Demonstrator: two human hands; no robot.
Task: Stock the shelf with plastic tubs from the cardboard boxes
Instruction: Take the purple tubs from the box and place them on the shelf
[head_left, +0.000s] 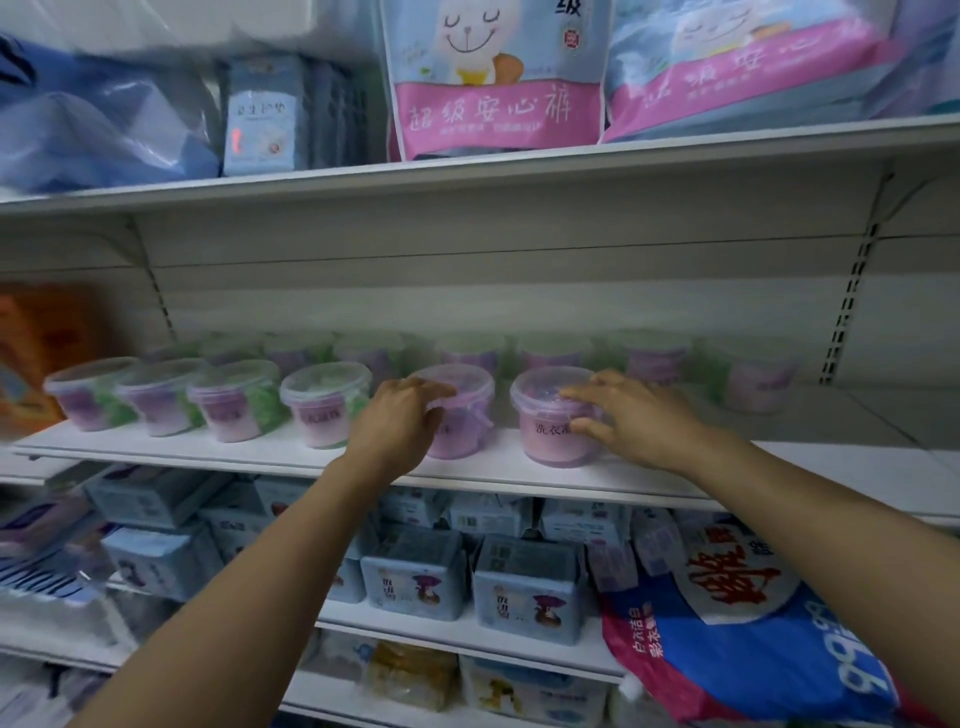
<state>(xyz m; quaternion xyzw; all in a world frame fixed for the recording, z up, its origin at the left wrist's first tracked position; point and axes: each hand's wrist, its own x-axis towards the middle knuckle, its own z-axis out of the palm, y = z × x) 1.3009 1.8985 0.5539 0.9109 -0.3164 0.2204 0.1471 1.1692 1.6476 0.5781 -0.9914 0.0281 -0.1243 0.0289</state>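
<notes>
While the white middle shelf (249, 449) spans the whole width of the frame, an upper shelf (467, 169) above it carries a large pink-and-blue pack (493, 114) at top centre, and a big blue and red bag (727, 629) fills the lower right. Blue-grey packets (524, 592) sit in rows on the shelf below centre. On the middle shelf a blurred back row of tubs (550, 353) stands along the rear, and a front row of four tubs (234, 402) lines the left half, each clear with a lid and pink and green contents. Just right of these, near the front edge at frame centre, stand two more: the centre tub (462, 431) and, a small gap further right, the right tub (545, 441), both upright on the shelf with pink filling and a printed label. The left hand (400, 421) grips the centre tub from its left side, fingers curled over the lid rim and thumb against the wall. The right hand (634, 415) holds the right tub from its right side, its fingers (576, 392) spread on the lid and the thumb pressed to the side below.
</notes>
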